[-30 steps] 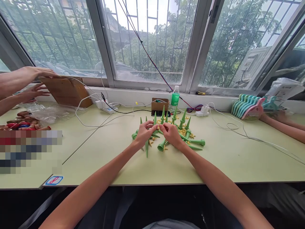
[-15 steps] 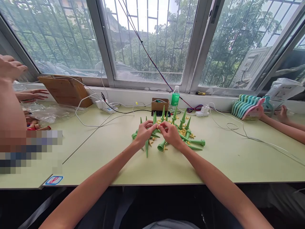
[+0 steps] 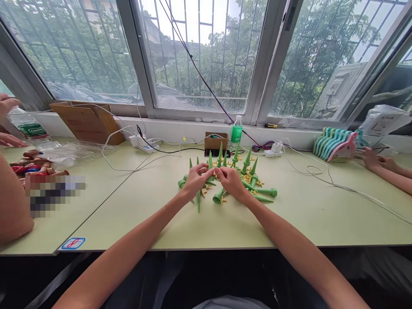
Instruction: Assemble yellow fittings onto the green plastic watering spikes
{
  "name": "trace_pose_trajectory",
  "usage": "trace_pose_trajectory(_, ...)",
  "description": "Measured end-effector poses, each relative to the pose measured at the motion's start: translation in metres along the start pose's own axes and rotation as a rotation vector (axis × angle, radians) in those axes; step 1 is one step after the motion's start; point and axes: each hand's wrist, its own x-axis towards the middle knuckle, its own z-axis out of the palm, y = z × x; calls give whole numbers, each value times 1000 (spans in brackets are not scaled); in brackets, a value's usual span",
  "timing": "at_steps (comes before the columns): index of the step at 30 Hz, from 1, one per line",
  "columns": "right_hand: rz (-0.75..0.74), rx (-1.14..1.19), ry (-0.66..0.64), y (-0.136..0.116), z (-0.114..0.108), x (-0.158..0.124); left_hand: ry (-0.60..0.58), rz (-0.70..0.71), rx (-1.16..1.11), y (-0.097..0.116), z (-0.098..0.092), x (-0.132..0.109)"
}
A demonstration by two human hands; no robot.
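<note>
My left hand (image 3: 197,179) and my right hand (image 3: 230,180) meet fingertip to fingertip above the middle of the pile. Both are closed in a pinch, and whatever lies between the fingertips is too small and covered to make out. Around them are several green plastic spikes (image 3: 247,160) with screw-cap ends, some upright on their caps. Others lie flat, such as a green spike (image 3: 267,192) at the right and an open-ended one (image 3: 218,197) below my right hand. Small yellow plastic valve-like pieces (image 3: 247,177) are scattered among them.
Behind the pile stand a small cardboard box (image 3: 216,140), a phone (image 3: 210,152) and a green-labelled bottle (image 3: 237,131). White cables (image 3: 322,177) cross the table. Hangers (image 3: 334,143) and a person's hands (image 3: 375,159) are at right; another person's arm (image 3: 13,201) is at left.
My hands stay at nearly the same spot, with the right fingers slightly more curled. The person at left has drawn back toward the edge, and the hands at right have moved off the hangers.
</note>
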Motion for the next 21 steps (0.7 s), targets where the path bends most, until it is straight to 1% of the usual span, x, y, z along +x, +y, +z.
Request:
trace_pose_trajectory(3,8,-4,2,0,0,0,-3,-12,-7,1,1,-1)
trace_pose_trajectory(13,27,133,-7,-6,-2,-2,87,-46,-99,2,1,2)
trace_pose_trajectory(18,12,164,-27,-5,0,-2,55,-45,-105,0,0,3)
trace_pose_trajectory(21,4,111,-9,-3,0,-1,17,-41,-88,-1,-1,2)
